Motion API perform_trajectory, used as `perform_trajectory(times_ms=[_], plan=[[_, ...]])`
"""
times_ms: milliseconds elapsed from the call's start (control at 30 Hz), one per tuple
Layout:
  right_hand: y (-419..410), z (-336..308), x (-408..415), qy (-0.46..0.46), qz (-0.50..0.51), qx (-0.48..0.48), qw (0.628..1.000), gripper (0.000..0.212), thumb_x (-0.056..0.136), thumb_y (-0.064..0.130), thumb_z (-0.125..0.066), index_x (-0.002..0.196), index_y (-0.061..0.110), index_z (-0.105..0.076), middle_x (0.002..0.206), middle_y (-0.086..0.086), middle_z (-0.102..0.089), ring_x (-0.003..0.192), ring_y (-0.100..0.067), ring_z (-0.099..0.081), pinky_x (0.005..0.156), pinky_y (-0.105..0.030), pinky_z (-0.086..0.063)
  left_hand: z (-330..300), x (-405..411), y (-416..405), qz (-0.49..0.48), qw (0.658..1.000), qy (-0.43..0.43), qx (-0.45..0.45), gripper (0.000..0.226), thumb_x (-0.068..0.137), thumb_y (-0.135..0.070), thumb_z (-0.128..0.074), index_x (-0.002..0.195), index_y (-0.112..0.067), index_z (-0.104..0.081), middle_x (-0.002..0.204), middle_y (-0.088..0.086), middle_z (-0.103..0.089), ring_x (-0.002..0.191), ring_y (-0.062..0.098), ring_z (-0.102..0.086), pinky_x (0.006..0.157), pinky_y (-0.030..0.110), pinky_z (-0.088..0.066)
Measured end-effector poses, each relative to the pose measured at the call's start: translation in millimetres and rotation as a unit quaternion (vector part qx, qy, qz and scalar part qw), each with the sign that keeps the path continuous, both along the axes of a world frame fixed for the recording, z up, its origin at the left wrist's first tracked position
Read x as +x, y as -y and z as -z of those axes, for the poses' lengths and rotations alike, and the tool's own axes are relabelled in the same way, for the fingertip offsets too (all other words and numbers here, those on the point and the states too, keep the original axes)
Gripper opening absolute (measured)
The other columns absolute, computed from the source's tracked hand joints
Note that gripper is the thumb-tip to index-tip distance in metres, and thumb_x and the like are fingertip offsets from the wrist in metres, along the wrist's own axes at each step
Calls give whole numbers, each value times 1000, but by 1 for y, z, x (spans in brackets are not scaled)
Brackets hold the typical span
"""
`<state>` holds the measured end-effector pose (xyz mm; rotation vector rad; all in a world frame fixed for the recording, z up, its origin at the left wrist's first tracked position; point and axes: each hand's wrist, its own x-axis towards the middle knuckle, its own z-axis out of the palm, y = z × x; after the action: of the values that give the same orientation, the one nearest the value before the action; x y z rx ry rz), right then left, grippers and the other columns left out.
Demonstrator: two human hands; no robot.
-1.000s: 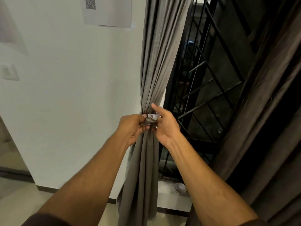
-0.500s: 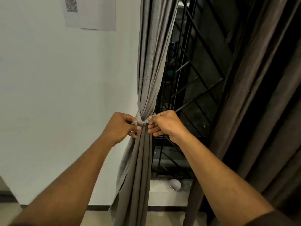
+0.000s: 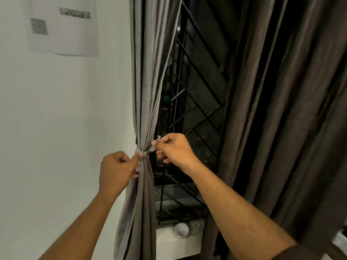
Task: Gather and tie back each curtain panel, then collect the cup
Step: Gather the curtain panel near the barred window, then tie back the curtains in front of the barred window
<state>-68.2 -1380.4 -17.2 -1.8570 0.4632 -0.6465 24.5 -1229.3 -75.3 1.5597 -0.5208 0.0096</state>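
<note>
The left hand (image 3: 117, 170) pinches the tie cord (image 3: 150, 149) at the cinched waist of the left curtain panel (image 3: 145, 102), the right hand (image 3: 175, 150) pinches the cord's free end, and farther down the white cup (image 3: 181, 229) stands on the window ledge (image 3: 169, 243).

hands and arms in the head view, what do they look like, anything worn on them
Both forearms are bare right down to the left hand and the right hand. No watch, ring or glove shows on either. At the bottom right edge a dark sleeve covers the right upper arm near the elbow. The left arm leaves the frame before any sleeve clearly shows. The short fingernails look pale.
</note>
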Motion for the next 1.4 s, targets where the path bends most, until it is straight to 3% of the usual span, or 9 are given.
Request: perform_trajectory(times_ms=[100, 167, 267, 500, 633, 800, 1000, 1167, 1400], plan=[[28, -4, -8, 37, 78, -64, 994, 27, 90, 35, -79, 88, 11, -67, 76, -8, -74, 69, -22, -71, 62, -37, -58, -3, -18, 39, 26, 998, 57, -17, 29, 86, -38, -81, 66, -18, -77, 64, 2, -75, 65, 20, -76, 72, 56, -63], [57, -14, -21, 75, 128, -111, 983, 25, 88, 40, -79, 91, 18, -67, 77, -3, -72, 71, -17, -70, 69, -39, -57, -13, -32, 71, 79, 993, 60, -66, 8, 89, -28, -79, 94, -32, -82, 90, -4, -81, 84, 15, -78, 78, 54, -64], [103, -39, -44, 135, 187, -156, 960, 27, 87, 45, -78, 99, 24, -66, 79, 6, -69, 70, -4, -64, 69, -29, -55, -43, -47, 128, 159, 978, 92, -103, 50, 92, -20, -76, 140, -21, -63, 134, -8, -68, 104, 2, -73, 90, 46, -62], [217, -94, -111, 220, 302, -222, 900, 43, 88, 47, -76, 123, 30, -57, 108, 16, -63, 103, 2, -60, 79, -16, -45, -134, -67, 272, 223, 957, 178, -51, 70, 84, -27, -85, 146, -21, -53, 146, -2, -57, 134, 12, -55, 110, 34, -49], [293, -127, -140, 261, 349, -226, 871, 57, 89, 42, -77, 136, 25, -49, 130, 10, -55, 126, -9, -51, 103, -30, -48, -188, -76, 340, 219, 958, 178, -52, 103, 78, -43, -87, 160, -27, -28, 162, -2, -37, 146, 18, -40, 119, 43, -40], [374, -178, -149, 245, 417, -217, 848, 97, 86, 47, -78, 159, 17, -22, 162, -7, -30, 149, -27, -32, 120, -48, -35, -247, -78, 397, 204, 957, 178, -105, 107, 76, -40, -89, 160, -26, -25, 153, 0, -48, 136, 20, -52, 116, 44, -43], [415, -221, -130, 213, 290, -175, 917, 98, 97, 20, -70, 164, 27, 1, 165, -6, -31, 144, -22, -42, 112, -27, -32, -274, -74, 428, 106, 965, 213, -113, 67, 102, -21, -61, 160, -22, -29, 155, 0, -47, 142, 22, -46, 118, 40, -38], [382, -242, -100, 174, 178, -279, 927, 79, 93, -10, -51, 160, 25, -30, 150, -3, -54, 134, -19, -53, 119, -32, -38, -285, -69, 416, 83, 965, 231, -93, 49, 105, -6, -46, 153, -20, -45, 145, -1, -57, 137, 18, -51, 118, 37, -38], [308, -279, -48, 186, 81, -354, 913, 41, 95, 9, -58, 133, 22, -60, 126, -2, -71, 118, -23, -66, 103, -36, -52, -311, -59, 368, 137, 952, 230, -147, 25, 107, -25, -52, 127, -36, -62, 107, -20, -75, 101, -7, -68, 84, 13, -50]])
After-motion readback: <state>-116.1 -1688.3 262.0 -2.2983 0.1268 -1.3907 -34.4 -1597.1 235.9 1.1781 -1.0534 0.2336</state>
